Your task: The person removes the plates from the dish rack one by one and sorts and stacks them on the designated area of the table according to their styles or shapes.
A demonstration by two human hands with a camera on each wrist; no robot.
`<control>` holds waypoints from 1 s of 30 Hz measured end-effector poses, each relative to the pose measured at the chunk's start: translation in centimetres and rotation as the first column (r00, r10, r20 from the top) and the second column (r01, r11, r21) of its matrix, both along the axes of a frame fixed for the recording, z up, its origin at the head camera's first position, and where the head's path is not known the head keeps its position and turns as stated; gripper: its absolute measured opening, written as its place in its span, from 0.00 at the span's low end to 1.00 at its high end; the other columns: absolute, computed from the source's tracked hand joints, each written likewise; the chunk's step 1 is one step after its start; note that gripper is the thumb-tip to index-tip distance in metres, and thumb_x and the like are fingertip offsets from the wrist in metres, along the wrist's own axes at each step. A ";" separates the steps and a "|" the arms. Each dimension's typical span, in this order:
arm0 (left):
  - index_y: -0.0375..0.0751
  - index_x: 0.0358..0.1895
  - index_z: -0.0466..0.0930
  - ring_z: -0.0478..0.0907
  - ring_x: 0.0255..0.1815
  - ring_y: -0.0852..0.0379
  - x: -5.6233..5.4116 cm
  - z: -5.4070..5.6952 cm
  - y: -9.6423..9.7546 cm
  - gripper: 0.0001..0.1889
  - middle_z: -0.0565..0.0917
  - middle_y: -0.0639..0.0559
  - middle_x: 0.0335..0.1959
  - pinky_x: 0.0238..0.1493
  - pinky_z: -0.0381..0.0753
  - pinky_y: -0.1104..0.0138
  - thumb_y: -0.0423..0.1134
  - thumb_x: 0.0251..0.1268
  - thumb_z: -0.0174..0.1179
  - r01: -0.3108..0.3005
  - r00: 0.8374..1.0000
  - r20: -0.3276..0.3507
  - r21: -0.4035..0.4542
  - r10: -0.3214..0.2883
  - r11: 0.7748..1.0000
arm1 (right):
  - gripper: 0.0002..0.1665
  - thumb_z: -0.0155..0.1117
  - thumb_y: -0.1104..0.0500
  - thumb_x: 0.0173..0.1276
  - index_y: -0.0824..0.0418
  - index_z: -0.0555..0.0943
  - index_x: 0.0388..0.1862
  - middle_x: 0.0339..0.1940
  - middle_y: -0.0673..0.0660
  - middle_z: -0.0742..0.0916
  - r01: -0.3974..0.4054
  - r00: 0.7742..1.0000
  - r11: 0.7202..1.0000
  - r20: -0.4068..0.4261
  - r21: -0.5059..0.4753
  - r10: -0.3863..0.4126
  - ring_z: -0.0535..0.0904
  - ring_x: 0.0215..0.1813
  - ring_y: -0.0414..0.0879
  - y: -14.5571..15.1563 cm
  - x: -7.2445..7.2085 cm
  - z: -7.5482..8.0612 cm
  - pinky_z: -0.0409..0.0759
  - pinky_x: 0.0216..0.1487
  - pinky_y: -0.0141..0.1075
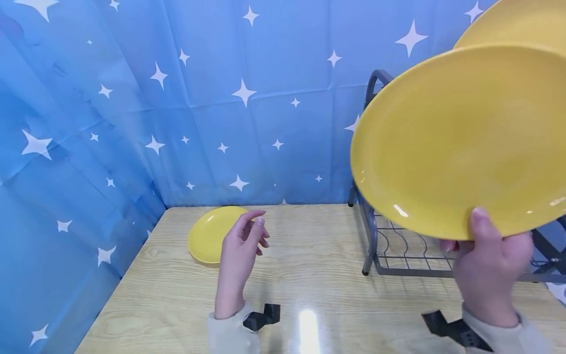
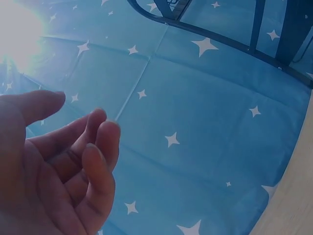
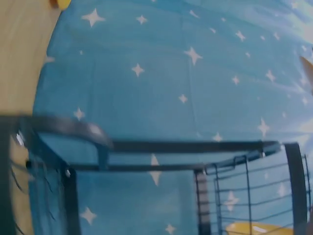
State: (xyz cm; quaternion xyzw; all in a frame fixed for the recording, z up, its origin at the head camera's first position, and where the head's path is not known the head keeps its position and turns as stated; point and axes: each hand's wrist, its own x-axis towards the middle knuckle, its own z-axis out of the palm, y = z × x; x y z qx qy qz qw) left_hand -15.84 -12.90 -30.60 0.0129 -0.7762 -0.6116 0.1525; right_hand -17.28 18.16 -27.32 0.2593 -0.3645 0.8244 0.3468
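Observation:
In the head view my right hand [image 1: 491,265] grips a large yellow oval-looking plate [image 1: 451,137] by its lower rim, thumb on the face toward me. The plate is raised in front of a dark metal dish rack [image 1: 371,241] and hides much of it. Behind its top edge shows part of another yellow plate [image 1: 522,22]; what supports that one is hidden. My left hand [image 1: 239,250] is over the table with fingers loosely bent and nothing in them. Just beyond it a yellow plate [image 1: 210,236] lies on the table, partly covered by the hand in this view.
The wooden table [image 1: 168,305] meets a blue curtain with white stars [image 1: 274,123] at the back and left. In the right wrist view the rack's frame [image 3: 186,147] and wire basket [image 3: 254,196] fill the lower part, with a yellow piece [image 3: 259,228] behind the wires.

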 end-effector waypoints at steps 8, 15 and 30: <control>0.54 0.51 0.73 0.76 0.25 0.51 -0.9 -0.8 0.3 0.17 0.77 0.47 0.28 0.24 0.77 0.62 0.53 0.62 0.51 0.078 0.994 -0.078 -0.036 -0.081 0.996 | 0.09 0.38 0.78 0.64 0.79 0.66 0.40 0.20 0.64 0.77 -0.091 0.995 0.988 0.059 0.125 0.084 0.67 0.10 0.47 -1.8 1.1 -3.3 0.64 0.08 0.33; 0.54 0.50 0.74 0.76 0.25 0.52 -0.3 -0.2 1.1 0.16 0.78 0.49 0.26 0.24 0.77 0.63 0.52 0.63 0.50 0.081 0.991 -0.097 -0.059 -0.086 0.995 | 0.08 0.40 0.74 0.66 0.73 0.68 0.40 0.23 0.60 0.78 -0.061 0.975 0.963 0.220 0.263 0.001 0.66 0.11 0.45 -2.8 2.0 -4.5 0.63 0.08 0.34; 0.45 0.50 0.74 0.76 0.24 0.48 1.6 1.9 2.5 0.13 0.77 0.47 0.25 0.23 0.76 0.64 0.42 0.66 0.49 0.100 0.982 -0.153 -0.069 -0.110 0.993 | 0.07 0.41 0.73 0.67 0.74 0.69 0.37 0.20 0.59 0.78 -0.157 0.963 0.938 0.259 0.308 0.076 0.65 0.11 0.45 -4.0 1.7 -5.1 0.59 0.08 0.37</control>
